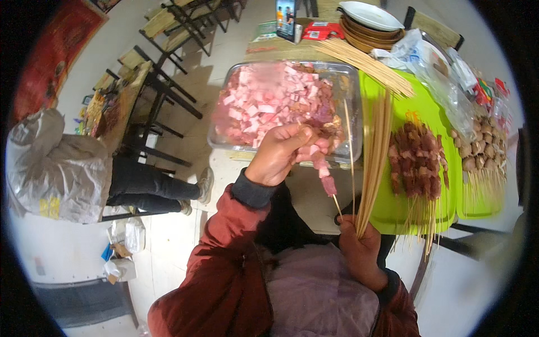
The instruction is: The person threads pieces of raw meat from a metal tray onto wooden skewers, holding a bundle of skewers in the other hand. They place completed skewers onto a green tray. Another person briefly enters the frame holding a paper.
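Note:
My left hand (280, 149) closes its fingers around the upper part of a meat skewer (328, 185) in front of the tray's near edge. Pink and darker red chunks are threaded along the stick; its top end is partly hidden by my fingers. In my right hand (361, 242) are the skewer's bare lower end and a thick bundle of bamboo sticks (374, 160), with one stick leaning apart from the bundle. Just beyond my left hand, a metal tray (351, 145) holds a heap of cut raw meat (269, 101), pale cubes on top and darker pieces at the edges.
A green tray (438, 101) at right bears finished meat skewers (417, 164). Further right lie skewers of round brownish pieces (482, 147). Behind are loose bamboo sticks (366, 63), stacked plates (370, 29), a plastic bag (438, 80) and a phone (286, 19). A person (59, 168) is at left.

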`<state>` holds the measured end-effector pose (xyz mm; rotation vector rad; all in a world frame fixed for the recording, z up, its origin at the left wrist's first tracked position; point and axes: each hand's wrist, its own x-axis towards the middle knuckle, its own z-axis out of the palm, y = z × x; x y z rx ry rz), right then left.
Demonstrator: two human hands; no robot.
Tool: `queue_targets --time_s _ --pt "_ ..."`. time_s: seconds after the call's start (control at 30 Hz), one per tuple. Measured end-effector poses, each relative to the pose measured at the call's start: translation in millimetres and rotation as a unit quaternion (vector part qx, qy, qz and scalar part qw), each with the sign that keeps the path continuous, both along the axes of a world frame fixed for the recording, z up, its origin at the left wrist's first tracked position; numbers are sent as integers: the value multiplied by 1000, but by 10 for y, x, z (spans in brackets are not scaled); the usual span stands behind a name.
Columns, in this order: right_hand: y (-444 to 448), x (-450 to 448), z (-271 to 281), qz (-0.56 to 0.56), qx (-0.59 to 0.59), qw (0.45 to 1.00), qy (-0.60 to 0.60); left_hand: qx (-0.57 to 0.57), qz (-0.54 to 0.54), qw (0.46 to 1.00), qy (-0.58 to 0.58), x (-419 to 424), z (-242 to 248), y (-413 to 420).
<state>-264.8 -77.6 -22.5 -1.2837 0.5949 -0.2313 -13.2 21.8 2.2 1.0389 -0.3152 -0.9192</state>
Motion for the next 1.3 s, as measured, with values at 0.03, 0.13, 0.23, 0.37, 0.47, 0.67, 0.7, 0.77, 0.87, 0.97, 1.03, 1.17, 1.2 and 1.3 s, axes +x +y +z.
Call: queue_targets --time_s 0.03,0.13,0.23,0.37,0.47,0.67,0.7,0.77,0.87,0.97,1.03,1.17,1.2,1.3 --pt "-6 -10 4 6 -22 1000 6 9 4 1000 -4 -35 -2 -24" --pt "15 18 6 8 -117 993 -20 -8 11 1000 -24 -40 -28 23" --pt "-83 -4 117 62 -191 979 -21 -19 3 997 -77 23 69 26" --pt "-342 -259 418 81 -424 901 -38 -77 6 994 -74 84 167 -12" --pt "-597 -558 435 -3 -598 801 -21 -22 81 990 -114 -1 248 -132" --pt "-1105 -909 403 -153 -545 811 150 44 65 988 -132 60 166 -142" --pt "-1100 -962 476 -172 -540 808 158 50 72 985 -151 128 88 -123" --pt "-1042 -1064 519 -242 -455 841 166 89 119 961 -233 191 57 -104" --pt "-824 -1097 578 -251 -308 917 32 139 136 897 -397 415 -72 -152" --pt "-540 -917 631 -54 -181 982 -28 214 110 770 -592 379 7 -399" --pt "-378 -718 596 51 -46 998 6 327 33 649 -686 370 -13 -580" --pt "-205 -523 401 90 63 994 -28 364 40 518 -773 301 40 -799" --pt "-190 -510 384 85 53 995 -30 347 54 505 -789 369 -8 -835" --pt "-163 -483 344 64 40 997 -32 358 10 434 -827 511 -96 -917"
